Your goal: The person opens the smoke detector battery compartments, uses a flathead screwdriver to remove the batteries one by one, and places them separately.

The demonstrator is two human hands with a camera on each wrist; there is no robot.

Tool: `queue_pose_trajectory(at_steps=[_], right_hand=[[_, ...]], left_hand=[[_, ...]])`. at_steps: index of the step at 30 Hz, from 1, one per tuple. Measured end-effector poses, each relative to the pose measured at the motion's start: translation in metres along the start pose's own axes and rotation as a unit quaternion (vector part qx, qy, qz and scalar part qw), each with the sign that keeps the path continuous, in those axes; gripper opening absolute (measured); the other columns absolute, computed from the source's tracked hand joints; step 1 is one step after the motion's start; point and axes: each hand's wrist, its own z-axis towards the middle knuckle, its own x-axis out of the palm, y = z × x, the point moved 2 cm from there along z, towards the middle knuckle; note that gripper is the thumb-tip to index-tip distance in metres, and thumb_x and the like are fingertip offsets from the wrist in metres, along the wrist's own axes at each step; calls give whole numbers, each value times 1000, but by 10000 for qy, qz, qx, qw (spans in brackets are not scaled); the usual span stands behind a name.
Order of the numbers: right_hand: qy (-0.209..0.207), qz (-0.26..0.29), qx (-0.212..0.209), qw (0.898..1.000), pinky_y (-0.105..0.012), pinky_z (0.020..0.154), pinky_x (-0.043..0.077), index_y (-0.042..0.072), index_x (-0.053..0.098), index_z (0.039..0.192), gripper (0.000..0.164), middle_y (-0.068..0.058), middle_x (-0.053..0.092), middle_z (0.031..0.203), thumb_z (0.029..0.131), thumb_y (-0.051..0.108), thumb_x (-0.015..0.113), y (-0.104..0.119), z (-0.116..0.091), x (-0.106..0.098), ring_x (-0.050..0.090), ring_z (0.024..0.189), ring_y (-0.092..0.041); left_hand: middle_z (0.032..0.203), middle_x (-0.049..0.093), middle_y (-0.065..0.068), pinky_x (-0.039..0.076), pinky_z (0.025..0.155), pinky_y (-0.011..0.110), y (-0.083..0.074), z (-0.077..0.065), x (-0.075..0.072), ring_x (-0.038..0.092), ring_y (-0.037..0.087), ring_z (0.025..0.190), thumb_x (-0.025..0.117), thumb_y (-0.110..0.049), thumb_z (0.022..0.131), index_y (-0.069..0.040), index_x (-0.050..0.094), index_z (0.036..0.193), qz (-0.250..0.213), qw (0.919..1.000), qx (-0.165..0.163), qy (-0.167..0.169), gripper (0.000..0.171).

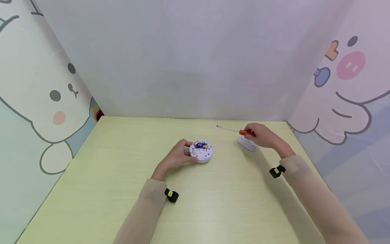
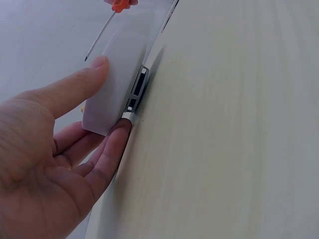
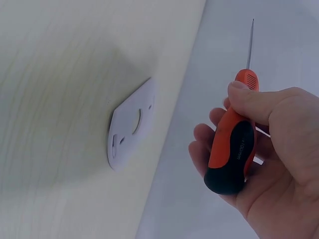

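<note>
left hand (image 1: 176, 156) nearest, fingers gripping edge of white round device (image 1: 201, 152), blue-yellow parts (image 1: 201, 145) on its face; device low at table (image 1: 122, 169), if touching, cannot tell. to right, white plate (image 3: 130, 124) lies on table. above plate, right hand (image 1: 262, 136), fingers wrapped around orange-black screwdriver (image 3: 229, 149). behind, pale wall (image 1: 195, 67).

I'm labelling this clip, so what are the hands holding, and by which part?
The right hand holds the screwdriver by its orange-and-black handle. The left hand grips the round white device by its outer side.
</note>
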Motion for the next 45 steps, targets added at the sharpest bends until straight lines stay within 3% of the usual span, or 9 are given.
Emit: queue_pose_trajectory(at_steps=[8,16,27,36,45], right_hand=[[-326,-380,234,9985,-51,83,53,-4,70,116,18,-17,68,105,101,7,73,-15,18,6,62,91,-31],[-418,-313,353,9980,-55,88,52,-6,70,118,21,-22,69,109,101,7,72,-20,41,18,63,96,-37],[-396,-303,267,9984,-55,94,54,-7,71,119,22,-24,71,112,99,1,73,-15,60,37,65,104,-40],[-334,-460,197,9982,-51,93,53,-4,74,114,17,-19,73,106,99,4,74,-7,78,52,65,97,-35],[-125,-482,482,9976,-52,96,53,-4,73,121,22,-20,71,111,102,8,72,-5,85,61,65,103,-36]], left_hand=[[133,61,4,56,91,36,0,1,-1,67,19,106,92,-21,86,-11,52,141,19,10000,37,33,69],[135,60,6,55,91,36,-1,1,-1,68,18,105,92,-22,85,-10,52,142,14,9999,101,54,71],[137,60,7,55,90,36,-3,0,-1,68,18,103,92,-21,86,-9,52,141,33,9999,127,49,69],[139,59,7,55,89,35,-2,0,0,67,18,103,92,-21,85,-9,52,141,38,9999,113,55,70],[139,59,6,55,87,35,-2,0,2,67,19,101,93,-22,85,-10,52,141,54,9999,111,17,70]])
